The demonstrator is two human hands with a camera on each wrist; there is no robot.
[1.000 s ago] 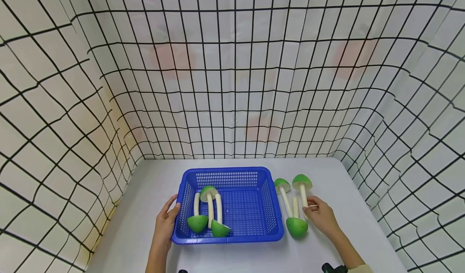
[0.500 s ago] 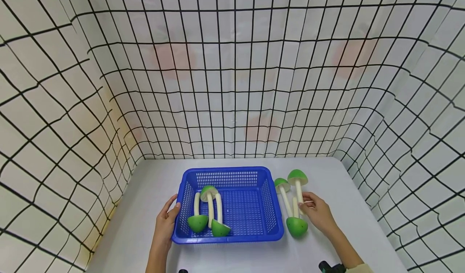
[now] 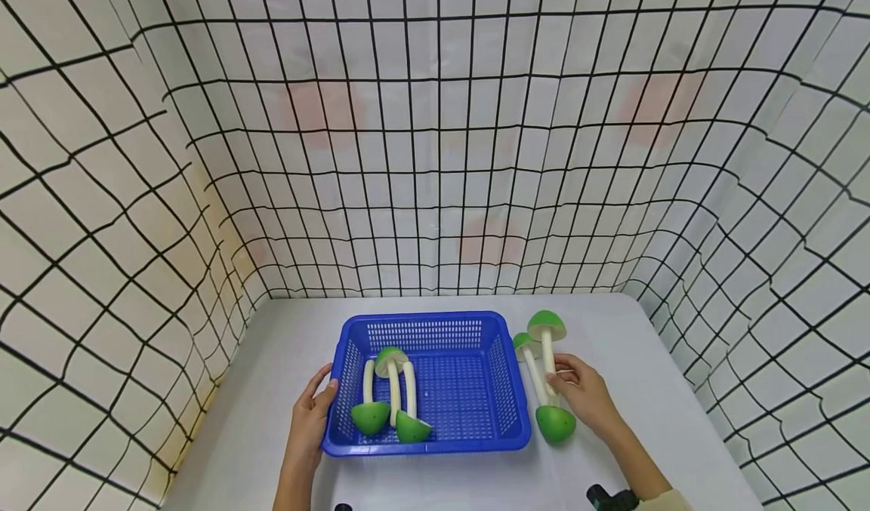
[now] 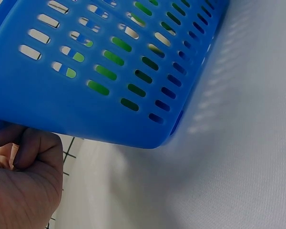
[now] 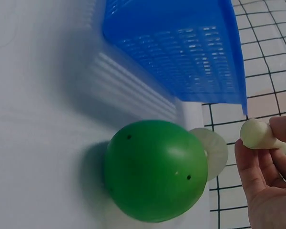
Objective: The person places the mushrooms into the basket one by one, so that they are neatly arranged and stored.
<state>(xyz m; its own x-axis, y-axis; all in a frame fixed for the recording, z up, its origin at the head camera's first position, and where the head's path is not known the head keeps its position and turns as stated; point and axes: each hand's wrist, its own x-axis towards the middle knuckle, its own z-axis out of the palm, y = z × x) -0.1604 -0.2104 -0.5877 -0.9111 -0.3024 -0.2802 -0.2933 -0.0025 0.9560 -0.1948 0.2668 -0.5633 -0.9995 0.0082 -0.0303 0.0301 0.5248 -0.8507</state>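
Observation:
My left hand (image 3: pixel 311 417) grips the left rim of a blue plastic basket (image 3: pixel 458 401); its curled fingers (image 4: pixel 38 148) show beneath the rim in the left wrist view. Inside, on the left, lie three toy mushrooms (image 3: pixel 393 390) with green caps and white stems. To the basket's right, my right hand (image 3: pixel 587 396) pinches the white stem (image 5: pixel 255 134) of another green-capped mushroom (image 3: pixel 547 325), cap pointing away. Below it on the table lie two more: one mushroom (image 3: pixel 533 371) with its cap at the far end, one (image 3: pixel 556 425) with its cap near me and its stem mostly hidden.
A white cloth-like surface (image 3: pixel 265 390) covers the table. Black grid netting over white sheeting (image 3: pixel 435 194) stands behind it and at both sides. A dark device (image 3: pixel 612 498) sits by my right sleeve.
My right hand has carried the held mushroom leftward and slightly away from me, over the mushrooms beside the basket. The left hand and basket stay put.

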